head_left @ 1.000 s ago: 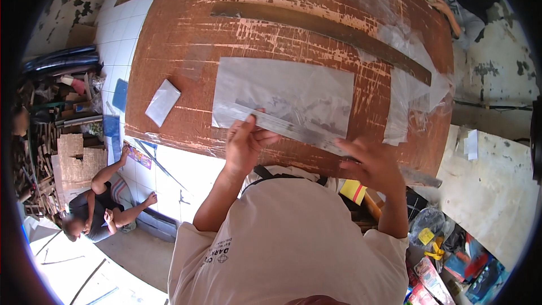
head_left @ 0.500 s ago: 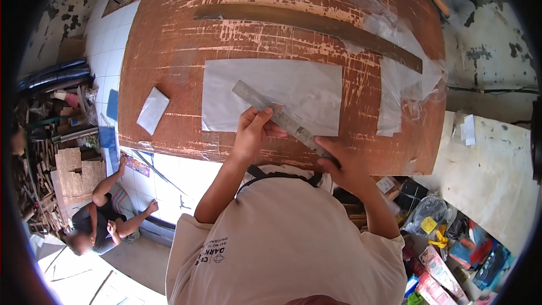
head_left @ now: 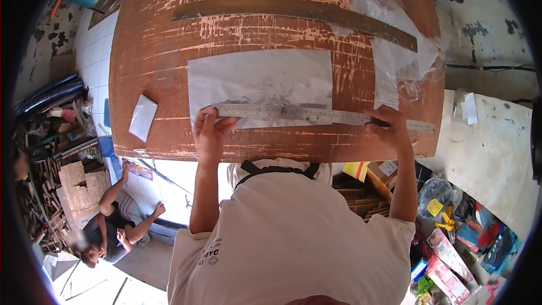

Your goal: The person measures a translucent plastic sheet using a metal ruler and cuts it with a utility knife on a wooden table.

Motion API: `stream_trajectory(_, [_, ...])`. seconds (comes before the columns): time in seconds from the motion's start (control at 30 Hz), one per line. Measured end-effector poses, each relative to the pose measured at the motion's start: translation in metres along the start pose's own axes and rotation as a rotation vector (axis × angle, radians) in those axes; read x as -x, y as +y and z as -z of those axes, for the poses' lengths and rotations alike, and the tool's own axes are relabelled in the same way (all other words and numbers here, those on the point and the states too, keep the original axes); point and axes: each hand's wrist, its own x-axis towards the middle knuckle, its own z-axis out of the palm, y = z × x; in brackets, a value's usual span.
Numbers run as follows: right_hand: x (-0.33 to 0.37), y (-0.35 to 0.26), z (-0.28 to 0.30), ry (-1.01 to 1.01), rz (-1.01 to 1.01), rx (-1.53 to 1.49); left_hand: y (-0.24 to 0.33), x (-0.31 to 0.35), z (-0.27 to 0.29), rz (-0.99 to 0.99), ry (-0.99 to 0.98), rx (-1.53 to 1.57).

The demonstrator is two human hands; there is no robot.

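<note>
A long metal ruler [head_left: 299, 113] stretches between my two hands, roughly level, across the near part of a thin, greyish-white plastic sheet [head_left: 254, 79]. My left hand [head_left: 211, 133] pinches its left end near the sheet's left edge. Toward the other end, past the sheet's right edge, my right hand [head_left: 390, 127] grips the ruler between thumb and fingers, and the tip sticks out beyond it. Whether the ruler touches the sheet or hovers just over it, I cannot tell. Both lie on a worn brown table [head_left: 147, 73] with scratched paint.
A long dark flat bar [head_left: 293, 8] crosses the table's far side. Crumpled clear plastic [head_left: 403, 68] lies at the right, a small folded white packet [head_left: 143, 117] at the left. Someone sits on the floor [head_left: 110, 229] lower left. Boxes and bags [head_left: 446, 248] pile up lower right.
The ruler has swung from a steep slant to nearly level. My right hand has moved right and away from my body; my left hand has shifted left along with the ruler's end.
</note>
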Motion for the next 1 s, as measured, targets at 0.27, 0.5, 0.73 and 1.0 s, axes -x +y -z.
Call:
stream_trajectory(0.27, [-0.02, 0.03, -0.014, -0.05, 0.024, -0.174, 0.044, -0.014, 0.029, -0.01, 0.016, -0.601])
stream_trajectory(0.5, [-0.026, 0.037, -0.015, -0.135, 0.01, -0.131, 0.047, -0.019, 0.028, -0.317, 0.032, -0.905])
stream_trajectory(0.73, [-0.028, 0.036, -0.019, -0.059, 0.094, -0.076, 0.049, -0.024, 0.026, -0.45, -0.119, -1.049])
stream_trajectory(1.0, [-0.025, 0.051, -0.015, -0.076, 0.067, -0.107, 0.046, -0.022, 0.004, -0.648, -0.276, -1.17])
